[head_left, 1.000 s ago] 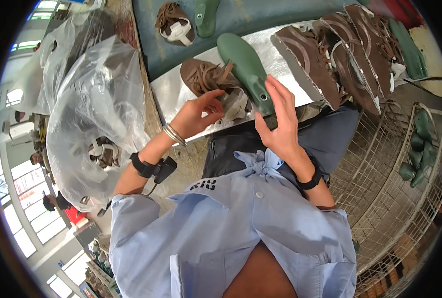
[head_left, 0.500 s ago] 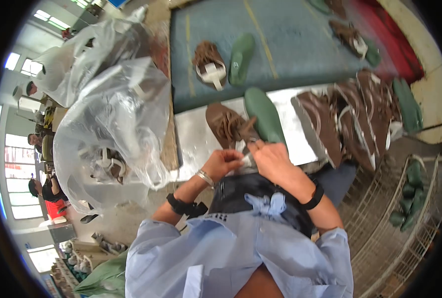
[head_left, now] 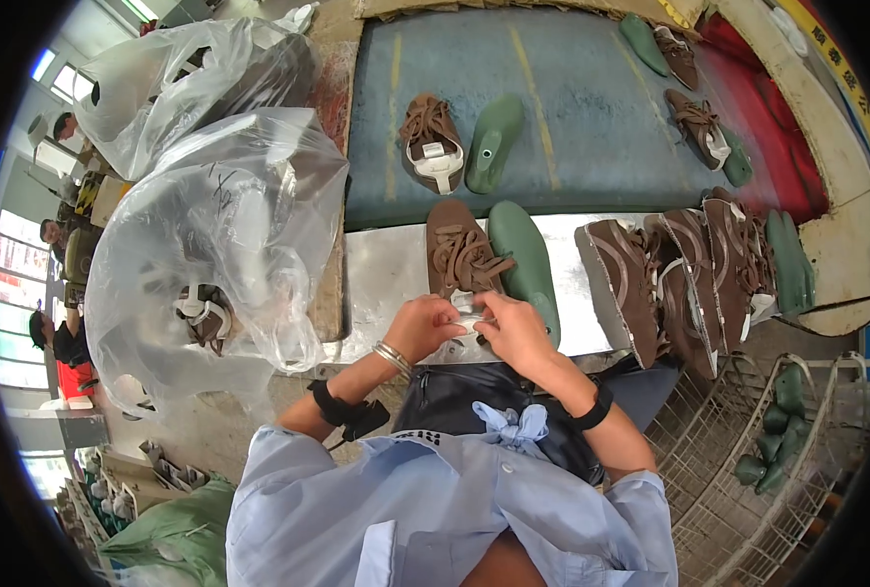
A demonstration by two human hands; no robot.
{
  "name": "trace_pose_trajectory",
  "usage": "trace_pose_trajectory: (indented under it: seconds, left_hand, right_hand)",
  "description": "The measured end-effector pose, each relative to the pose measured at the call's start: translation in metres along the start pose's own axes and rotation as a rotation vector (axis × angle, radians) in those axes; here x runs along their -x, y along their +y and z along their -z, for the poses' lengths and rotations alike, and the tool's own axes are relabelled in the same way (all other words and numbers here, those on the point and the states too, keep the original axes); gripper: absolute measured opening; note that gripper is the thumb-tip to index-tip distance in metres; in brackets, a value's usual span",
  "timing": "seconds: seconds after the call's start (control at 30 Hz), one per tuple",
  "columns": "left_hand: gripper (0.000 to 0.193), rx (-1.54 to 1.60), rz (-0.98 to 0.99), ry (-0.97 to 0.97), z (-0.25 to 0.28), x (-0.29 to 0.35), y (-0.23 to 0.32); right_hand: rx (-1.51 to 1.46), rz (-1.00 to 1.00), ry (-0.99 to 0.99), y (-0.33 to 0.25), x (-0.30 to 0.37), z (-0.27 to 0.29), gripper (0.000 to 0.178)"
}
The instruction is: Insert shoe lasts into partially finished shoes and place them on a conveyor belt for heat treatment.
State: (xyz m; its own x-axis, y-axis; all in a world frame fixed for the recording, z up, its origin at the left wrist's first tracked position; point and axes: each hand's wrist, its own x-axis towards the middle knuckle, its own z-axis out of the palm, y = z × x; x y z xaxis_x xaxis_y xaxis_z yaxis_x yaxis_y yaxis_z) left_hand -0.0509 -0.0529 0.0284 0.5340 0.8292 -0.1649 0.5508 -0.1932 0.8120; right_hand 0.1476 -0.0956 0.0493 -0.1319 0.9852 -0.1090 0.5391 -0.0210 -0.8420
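A brown lace-up shoe upper [head_left: 451, 245] lies on the metal ledge in front of me, toe pointing away. At its near end, my left hand [head_left: 425, 329] pinches the white edge of the heel opening. Opposite, my right hand [head_left: 516, 331] has its fingers closed on the same white part, thumb and forefinger close to the left fingertips. What lies directly under the fingers is partly hidden. Right beside the shoe upper rests a green shoe last [head_left: 521, 256], near my right hand but not held.
Blue conveyor belt [head_left: 572, 127] beyond the ledge carries another shoe upper [head_left: 433, 142] with a green last [head_left: 495, 145]. Several brown shoes [head_left: 621, 284] stand at right. Clear plastic bags [head_left: 229, 225] sit at left. A wire cart [head_left: 748, 489] holds green lasts. People are in the left background.
My right hand has come down from near the laces to the white heel edge, beside my left fingers. The whole view has shifted slightly; the shoe upper and last now lie straighter.
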Motion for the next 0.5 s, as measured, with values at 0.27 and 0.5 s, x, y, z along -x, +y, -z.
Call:
trace_pose_trajectory:
  seconds: [0.27,0.5]
  left_hand:
    - [0.028,-0.181,-0.106,0.123,-0.001,0.010,-0.001]
    - [0.018,-0.423,-0.250,0.311,-0.014,0.009,0.009]
  right_hand:
    - [0.531,0.257,0.006,-0.012,-0.001,-0.006,0.014]
    - [0.585,0.278,0.077,0.004,0.006,-0.013,0.019]
